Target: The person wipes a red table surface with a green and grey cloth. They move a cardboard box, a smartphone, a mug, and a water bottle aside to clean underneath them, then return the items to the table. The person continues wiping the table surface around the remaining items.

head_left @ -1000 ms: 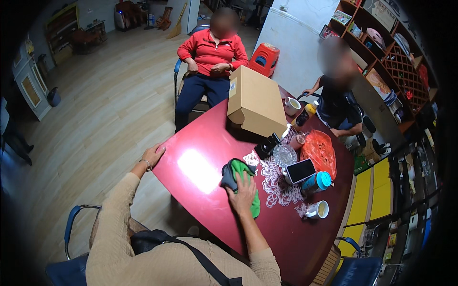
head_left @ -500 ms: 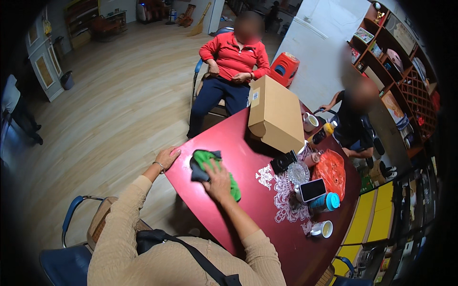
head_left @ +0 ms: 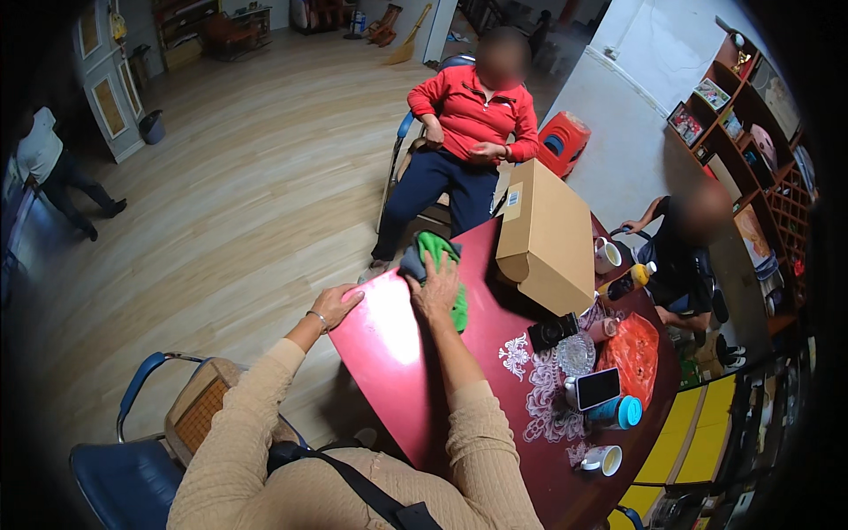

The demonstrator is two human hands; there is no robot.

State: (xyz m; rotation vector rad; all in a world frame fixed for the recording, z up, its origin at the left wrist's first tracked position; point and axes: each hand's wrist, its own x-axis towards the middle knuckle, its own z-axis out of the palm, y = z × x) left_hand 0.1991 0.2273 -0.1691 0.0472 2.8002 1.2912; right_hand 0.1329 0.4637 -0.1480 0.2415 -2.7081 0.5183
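My right hand (head_left: 435, 289) presses a green and dark grey cloth (head_left: 458, 309) onto the red table (head_left: 397, 380), close to its far left edge. The fingers lie over the cloth, which bunches up beyond the fingertips. At the left corner of the table, my left hand (head_left: 337, 306) holds the edge, its outer fingers partly hidden. A bright patch of reflected light lies on the tabletop between my hands. To the right of the cloth stands a large brown cardboard box (head_left: 549, 234).
Right of centre are a black camera-like object (head_left: 553, 333), a glass dish (head_left: 576, 353), a phone (head_left: 598, 389), a blue-lidded cup (head_left: 629, 412), mugs (head_left: 602, 459), a bottle (head_left: 629, 280) and a red plastic bag (head_left: 634, 358). Two people sit around the table; another walks at far left. A chair (head_left: 124, 477) stands behind my left arm.
My right hand has slid the cloth away from me, toward the table's far left edge. My left hand stays at the corner. The view has shifted, and the person at far left has stepped further in.
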